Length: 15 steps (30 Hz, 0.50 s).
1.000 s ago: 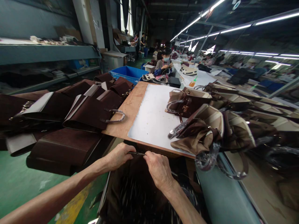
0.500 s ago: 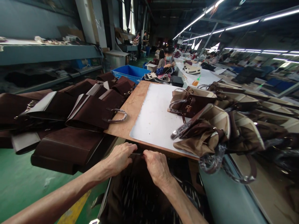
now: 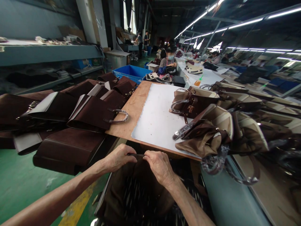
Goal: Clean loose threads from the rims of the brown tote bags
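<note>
My left hand (image 3: 118, 157) pinches one end of a short stretch of dark edge, fingers closed with the thumb below. Right beside it, my right hand (image 3: 158, 164) grips the same edge between thumb and fingertips. The edge looks like the rim of a dark brown bag (image 3: 114, 196), which hangs down toward my lap, below the table's front edge. Its brown cloth shows beneath my hands, while the lower part is too dark to make out. A white-speckled dark cloth (image 3: 134, 201) lies between my forearms.
White paper (image 3: 155, 116) covers much of a wooden tabletop (image 3: 124, 130) ahead. Stiff dark brown bag bodies (image 3: 70, 144) are heaped at left. Several bags with plastic-wrapped handles (image 3: 204, 125) crowd the right. Farther off are a blue bin (image 3: 133, 72) and a seated person (image 3: 168, 64).
My left hand has drawn slightly left and its fingers have curled in, so more of the dark edge shows between my hands. The right hand stays nearly in place.
</note>
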### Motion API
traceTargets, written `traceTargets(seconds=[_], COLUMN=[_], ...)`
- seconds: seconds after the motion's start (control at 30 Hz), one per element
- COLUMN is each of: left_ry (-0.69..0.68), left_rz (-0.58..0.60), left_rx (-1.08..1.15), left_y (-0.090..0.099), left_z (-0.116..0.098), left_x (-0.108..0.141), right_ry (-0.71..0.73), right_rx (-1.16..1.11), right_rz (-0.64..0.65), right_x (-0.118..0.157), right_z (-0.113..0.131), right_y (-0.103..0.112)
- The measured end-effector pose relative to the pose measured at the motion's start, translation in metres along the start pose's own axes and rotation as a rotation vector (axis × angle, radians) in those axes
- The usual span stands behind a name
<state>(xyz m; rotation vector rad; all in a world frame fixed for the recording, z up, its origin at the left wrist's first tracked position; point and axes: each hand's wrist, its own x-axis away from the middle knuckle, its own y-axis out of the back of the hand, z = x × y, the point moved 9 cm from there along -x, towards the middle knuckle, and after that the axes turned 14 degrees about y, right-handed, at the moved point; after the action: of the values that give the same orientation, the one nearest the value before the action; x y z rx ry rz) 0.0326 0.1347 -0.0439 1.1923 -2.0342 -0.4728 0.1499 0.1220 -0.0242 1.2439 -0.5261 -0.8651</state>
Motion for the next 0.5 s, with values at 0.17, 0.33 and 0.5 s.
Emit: traceTargets(seconds=[0.17, 0.33, 0.5], left_ry=[-0.009, 0.016, -0.027], left_rz=[-0.031, -0.064, -0.071], left_rx=[0.029, 0.059, 0.051], left_y=[0.0, -0.002, -0.004], left_z=[-0.001, 0.004, 0.0], left_x=[0.001, 0.0, -0.002], right_ry=[0.0, 0.024, 0.044], right_rx=[0.023, 0.1, 0.049], right_rz=[0.012, 0.055, 0.045], right_x=[-0.002, -0.003, -0.002], right_z=[0.006, 0.011, 0.01], right_y=[-0.001, -0.006, -0.005])
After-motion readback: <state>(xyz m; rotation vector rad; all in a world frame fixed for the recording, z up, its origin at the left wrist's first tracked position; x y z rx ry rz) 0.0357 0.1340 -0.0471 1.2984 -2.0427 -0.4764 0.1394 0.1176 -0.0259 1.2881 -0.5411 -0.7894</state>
